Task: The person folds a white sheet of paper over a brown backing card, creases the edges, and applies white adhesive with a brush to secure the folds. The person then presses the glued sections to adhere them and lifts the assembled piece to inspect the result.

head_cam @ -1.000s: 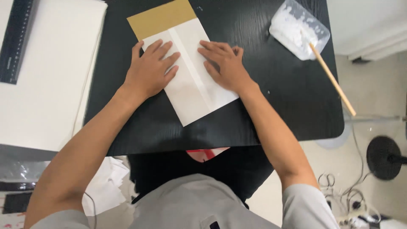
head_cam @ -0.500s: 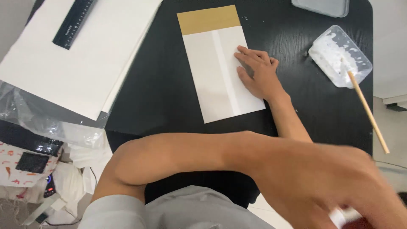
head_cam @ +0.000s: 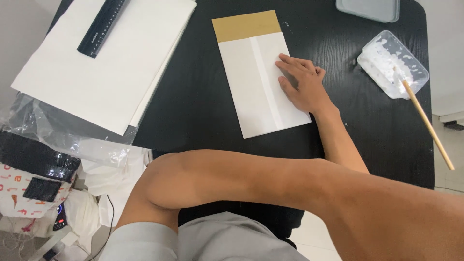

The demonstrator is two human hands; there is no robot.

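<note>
A folded white paper point(head_cam: 251, 82) with a brown strip point(head_cam: 246, 25) at its far end lies on the black table point(head_cam: 193, 106). My right hand point(head_cam: 302, 84) rests flat on the paper's right flap, fingers stretched out and pointing left toward the centre fold, holding nothing. My left forearm point(head_cam: 270, 179) crosses the lower part of the view from the elbow at the left toward the bottom right corner. Its hand is outside the picture.
A clear tub of white paste point(head_cam: 392, 64) with a wooden stick point(head_cam: 427, 125) leaning out of it stands at the right. A grey lid point(head_cam: 368, 8) lies at the far edge. White sheets point(head_cam: 96, 77) with a black ruler point(head_cam: 102, 26) lie at the left, above crumpled plastic point(head_cam: 63, 140).
My left hand has come off the paper and its arm has swung across my body to the lower right, out of view. My right hand stays pressed on the paper.
</note>
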